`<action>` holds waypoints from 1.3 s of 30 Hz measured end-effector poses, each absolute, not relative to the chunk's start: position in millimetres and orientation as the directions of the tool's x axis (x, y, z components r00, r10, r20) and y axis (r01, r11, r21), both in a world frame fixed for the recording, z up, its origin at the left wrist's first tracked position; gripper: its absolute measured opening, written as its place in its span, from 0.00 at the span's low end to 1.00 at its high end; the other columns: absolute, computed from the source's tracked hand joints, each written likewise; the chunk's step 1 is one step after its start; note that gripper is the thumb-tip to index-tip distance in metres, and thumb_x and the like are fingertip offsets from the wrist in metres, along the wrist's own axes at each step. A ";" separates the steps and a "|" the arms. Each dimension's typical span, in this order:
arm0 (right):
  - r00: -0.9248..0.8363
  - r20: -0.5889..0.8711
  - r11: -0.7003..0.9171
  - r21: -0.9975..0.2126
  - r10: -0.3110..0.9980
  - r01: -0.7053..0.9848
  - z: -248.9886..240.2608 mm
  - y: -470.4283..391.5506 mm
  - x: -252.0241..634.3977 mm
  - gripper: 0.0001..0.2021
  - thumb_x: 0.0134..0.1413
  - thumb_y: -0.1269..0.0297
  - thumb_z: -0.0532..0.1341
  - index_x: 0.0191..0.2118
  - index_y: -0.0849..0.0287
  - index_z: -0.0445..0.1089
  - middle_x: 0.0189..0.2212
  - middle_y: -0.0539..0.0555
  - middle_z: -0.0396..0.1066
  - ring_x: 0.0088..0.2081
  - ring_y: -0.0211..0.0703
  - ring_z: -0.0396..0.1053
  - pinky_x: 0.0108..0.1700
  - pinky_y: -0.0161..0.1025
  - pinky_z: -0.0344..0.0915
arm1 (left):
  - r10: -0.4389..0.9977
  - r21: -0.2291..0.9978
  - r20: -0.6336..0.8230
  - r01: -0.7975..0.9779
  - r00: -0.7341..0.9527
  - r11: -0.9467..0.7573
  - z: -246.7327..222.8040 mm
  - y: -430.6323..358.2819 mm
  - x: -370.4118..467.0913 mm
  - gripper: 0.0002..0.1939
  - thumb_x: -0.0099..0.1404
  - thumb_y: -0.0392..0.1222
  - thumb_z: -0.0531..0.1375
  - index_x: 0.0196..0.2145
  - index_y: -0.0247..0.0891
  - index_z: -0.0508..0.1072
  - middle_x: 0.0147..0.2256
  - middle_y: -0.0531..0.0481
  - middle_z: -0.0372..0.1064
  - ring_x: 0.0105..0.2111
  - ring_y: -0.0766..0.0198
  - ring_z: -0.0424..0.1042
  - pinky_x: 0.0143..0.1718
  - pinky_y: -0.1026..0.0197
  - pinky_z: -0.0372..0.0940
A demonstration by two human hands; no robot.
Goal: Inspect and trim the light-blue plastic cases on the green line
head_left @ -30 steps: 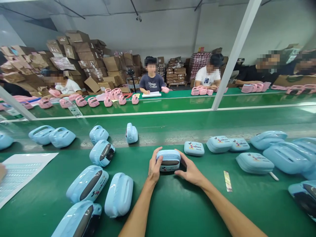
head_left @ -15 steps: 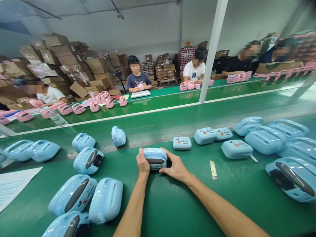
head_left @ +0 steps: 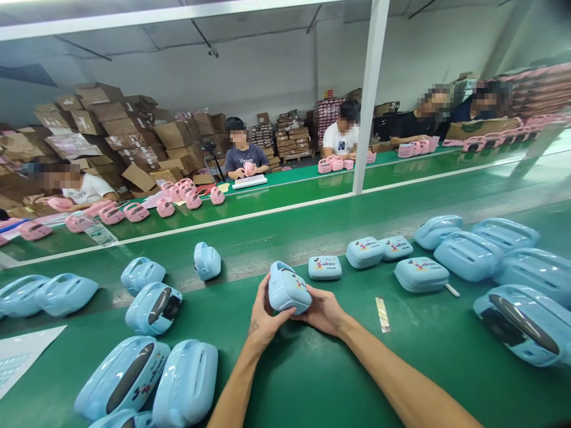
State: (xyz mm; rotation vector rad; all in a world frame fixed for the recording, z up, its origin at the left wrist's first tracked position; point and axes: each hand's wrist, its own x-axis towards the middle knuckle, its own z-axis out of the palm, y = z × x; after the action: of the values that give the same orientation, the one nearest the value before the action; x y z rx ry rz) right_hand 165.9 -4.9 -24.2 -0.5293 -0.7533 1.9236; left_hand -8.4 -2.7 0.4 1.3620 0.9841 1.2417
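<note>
Both of my hands hold one light blue plastic case [head_left: 288, 288] just above the green table [head_left: 312, 368], tilted so its rounded side faces me. My left hand [head_left: 263, 315] cups it from below and from the left. My right hand [head_left: 323, 309] grips its right end with curled fingers. A small blue printed lid [head_left: 325, 267] lies flat just behind my right hand. A narrow paper strip [head_left: 382, 314] lies on the table to the right of my right wrist.
Several blue cases [head_left: 154, 308] lie at left and more blue cases [head_left: 468, 255] at right, with flat printed lids [head_left: 422, 273] between. A white sheet [head_left: 20, 353] is at far left. Beyond the conveyor belt [head_left: 312, 229], other people sit with pink cases [head_left: 178, 193]; cardboard boxes [head_left: 111, 128] are stacked behind.
My hands have lifted the blue case off the table and turned it, so its dark window no longer faces me. The view has swung left and down slightly.
</note>
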 end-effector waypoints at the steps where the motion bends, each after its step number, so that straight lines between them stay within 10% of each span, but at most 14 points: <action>1: -0.447 -0.042 -0.347 -0.696 0.894 -0.628 -24.4 -5.4 165.7 0.23 0.57 0.47 0.59 0.50 0.59 0.73 0.42 0.60 0.79 0.43 0.56 0.76 0.48 0.57 0.72 | 0.975 0.983 0.182 -0.057 0.127 -0.176 -3.0 -2.9 -7.7 0.51 0.45 0.43 0.77 0.64 0.46 0.61 0.63 0.41 0.65 0.64 0.42 0.63 0.63 0.46 0.61; 21: -0.258 0.014 -0.136 -0.820 0.966 -0.556 -24.0 -6.2 166.9 0.30 0.50 0.55 0.70 0.59 0.49 0.63 0.48 0.55 0.77 0.46 0.48 0.76 0.46 0.44 0.72 | 0.986 0.975 0.121 -0.199 0.113 -0.097 -0.8 -13.1 -13.8 0.52 0.45 0.47 0.77 0.65 0.47 0.61 0.65 0.42 0.63 0.63 0.40 0.64 0.59 0.49 0.66; 25: -0.184 0.073 0.036 -0.980 0.980 -0.196 -18.1 -6.3 171.5 0.31 0.55 0.52 0.66 0.63 0.50 0.61 0.44 0.56 0.78 0.41 0.48 0.78 0.43 0.46 0.74 | 0.998 0.964 0.030 -0.263 -0.047 -0.041 -7.5 -14.0 -1.4 0.49 0.46 0.49 0.76 0.63 0.47 0.61 0.57 0.44 0.70 0.54 0.47 0.73 0.51 0.53 0.70; 31: -0.051 0.058 0.070 -0.960 0.997 0.272 5.9 -25.5 239.0 0.12 0.41 0.64 0.73 0.36 0.51 0.78 0.37 0.56 0.78 0.38 0.53 0.74 0.42 0.47 0.69 | 0.993 0.989 0.115 -0.096 -0.017 -0.116 1.5 -15.3 -3.3 0.38 0.45 0.43 0.75 0.52 0.43 0.66 0.45 0.48 0.73 0.44 0.54 0.75 0.47 0.56 0.70; 37: 0.258 -0.097 -0.275 -0.413 0.961 0.868 -1.3 -65.1 326.6 0.10 0.52 0.58 0.64 0.38 0.57 0.75 0.36 0.59 0.76 0.37 0.57 0.74 0.37 0.47 0.65 | 0.900 0.981 0.176 0.005 0.398 -0.194 10.2 -30.7 -5.2 0.34 0.47 0.34 0.69 0.52 0.45 0.68 0.58 0.42 0.66 0.55 0.47 0.70 0.54 0.49 0.67; 39: 0.188 -0.128 -0.225 -0.446 0.974 0.866 -11.4 -72.9 335.3 0.14 0.55 0.61 0.61 0.46 0.58 0.74 0.36 0.58 0.76 0.35 0.51 0.74 0.39 0.45 0.66 | 0.883 0.971 0.193 0.044 0.428 -0.233 8.5 -32.9 -3.2 0.33 0.49 0.34 0.69 0.53 0.47 0.67 0.60 0.42 0.65 0.57 0.45 0.68 0.57 0.47 0.65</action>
State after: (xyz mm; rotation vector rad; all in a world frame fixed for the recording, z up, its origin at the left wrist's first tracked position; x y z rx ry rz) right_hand 335.3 -72.9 -11.4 -2.1928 -1.7550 0.5630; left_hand -3.2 -32.9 8.5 1.6128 0.8312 0.9817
